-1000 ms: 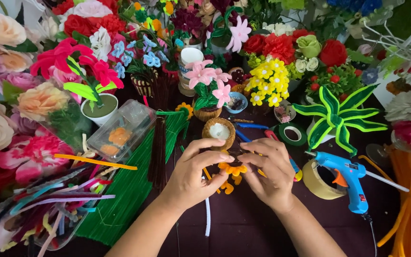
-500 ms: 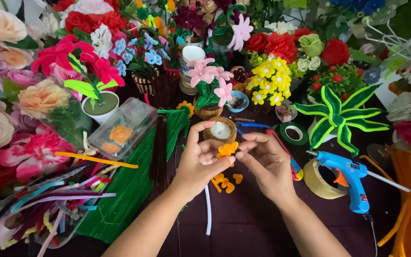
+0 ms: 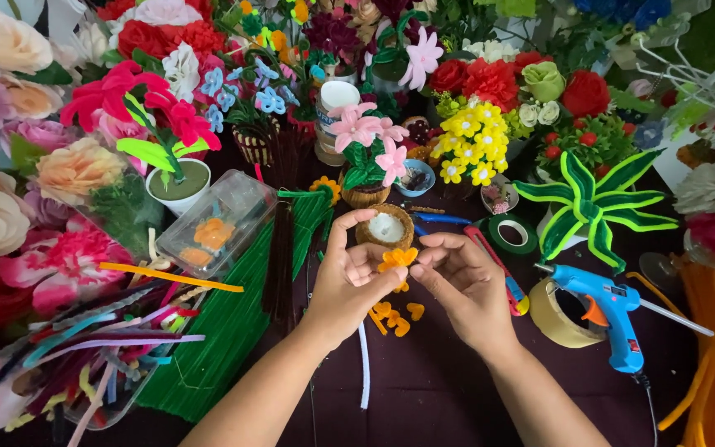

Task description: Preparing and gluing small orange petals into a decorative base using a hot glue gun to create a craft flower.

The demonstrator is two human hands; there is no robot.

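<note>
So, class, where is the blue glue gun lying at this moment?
In the head view the blue glue gun lies on the dark table, on the person's right, beside the roll of tan tape and below the green striped leaves.

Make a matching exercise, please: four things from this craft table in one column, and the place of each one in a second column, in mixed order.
Things:
1. small orange flower
2. blue glue gun
3. clear plastic box
4. loose orange petals

Places:
A. on the dark cloth below the hands
B. pinched between the left hand and the right hand
C. to the right of the right hand, beside a tape roll
D. to the left of the left hand, at the top of the green stems

Pairs: 1-B, 2-C, 3-D, 4-A
</note>
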